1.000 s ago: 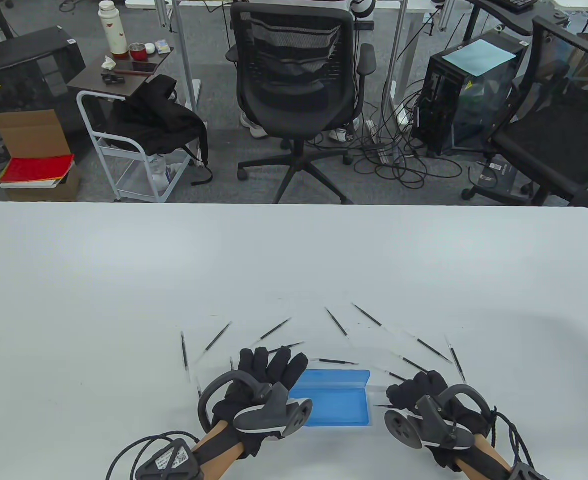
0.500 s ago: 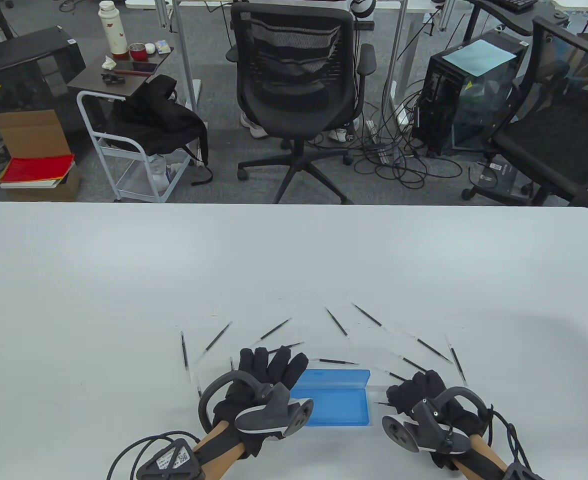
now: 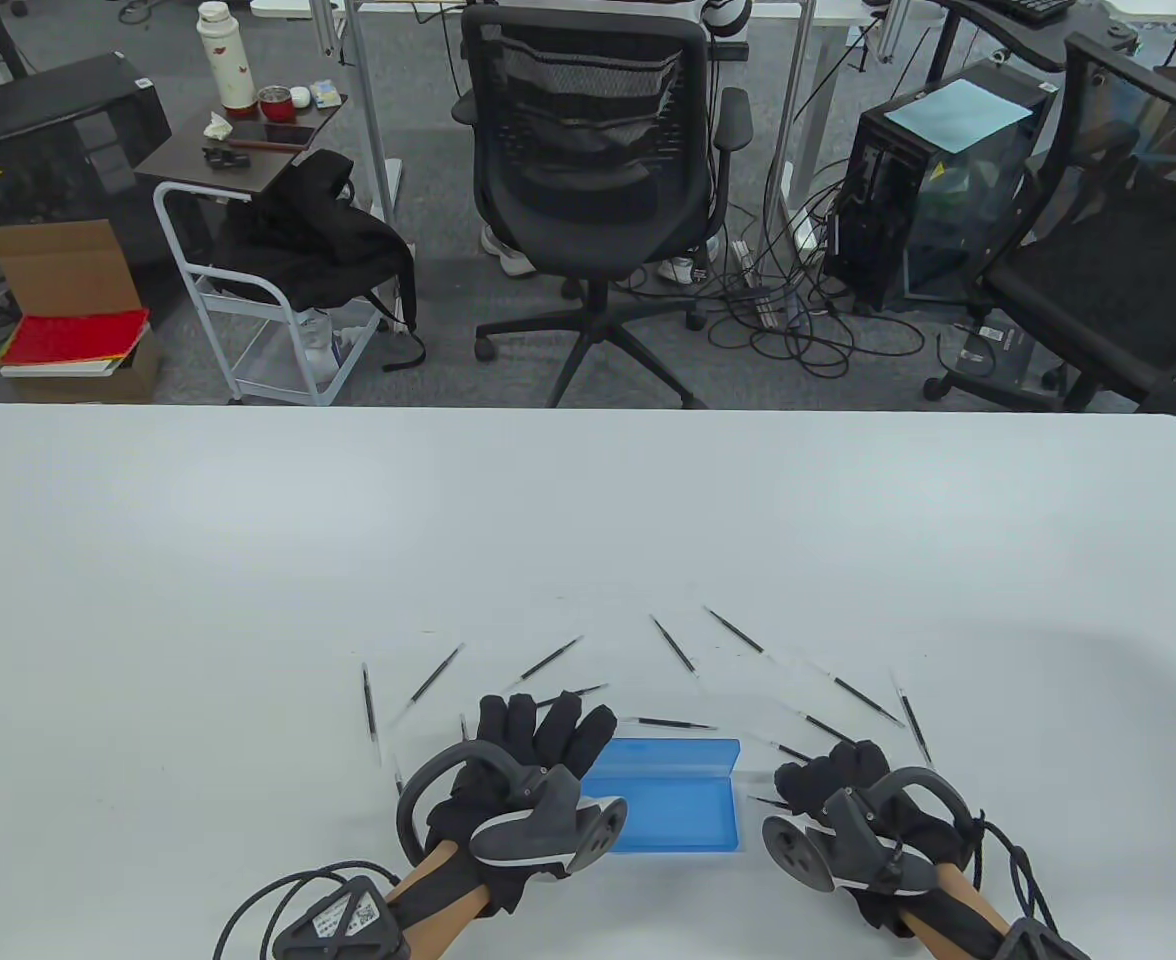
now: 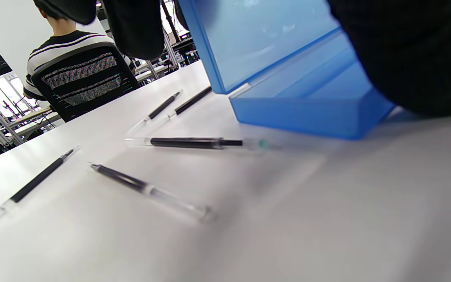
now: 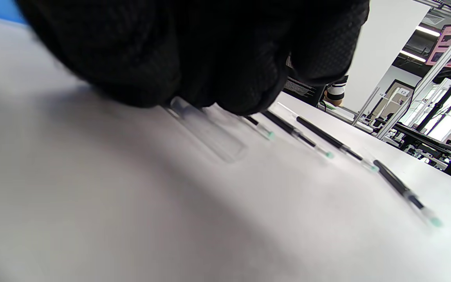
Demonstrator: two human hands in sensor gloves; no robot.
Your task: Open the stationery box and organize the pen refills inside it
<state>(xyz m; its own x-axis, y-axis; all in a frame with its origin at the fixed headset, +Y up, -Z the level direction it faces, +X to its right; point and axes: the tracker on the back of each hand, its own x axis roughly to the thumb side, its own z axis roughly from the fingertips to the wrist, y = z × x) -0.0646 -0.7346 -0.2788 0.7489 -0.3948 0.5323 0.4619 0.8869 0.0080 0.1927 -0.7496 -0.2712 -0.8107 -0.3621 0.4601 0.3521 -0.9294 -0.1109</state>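
The blue stationery box [image 3: 670, 812] lies open near the table's front edge, its lid [image 4: 264, 39] standing up behind the base [image 4: 311, 105]. My left hand [image 3: 548, 732] is at the box's left end, fingers [image 4: 135, 23] straight and spread against the lid. My right hand [image 3: 820, 780] is just right of the box, knuckles down, its fingertips [image 5: 225, 86] curled onto a clear pen refill [image 5: 206, 121] on the table; the refill's dark end [image 3: 763, 800] pokes out toward the box. Several more black refills [image 3: 548, 660] lie fanned out beyond both hands.
The white table [image 3: 588, 520] stretches far beyond the refills to its back edge. An office chair [image 3: 598, 180] and a cart [image 3: 248, 290] stand on the floor behind it. A seated person [image 4: 73, 66] shows in the left wrist view's background.
My right hand has shifted slightly left and nearer me, settling lower over the refill beside the box. The left hand and the box have stayed put.
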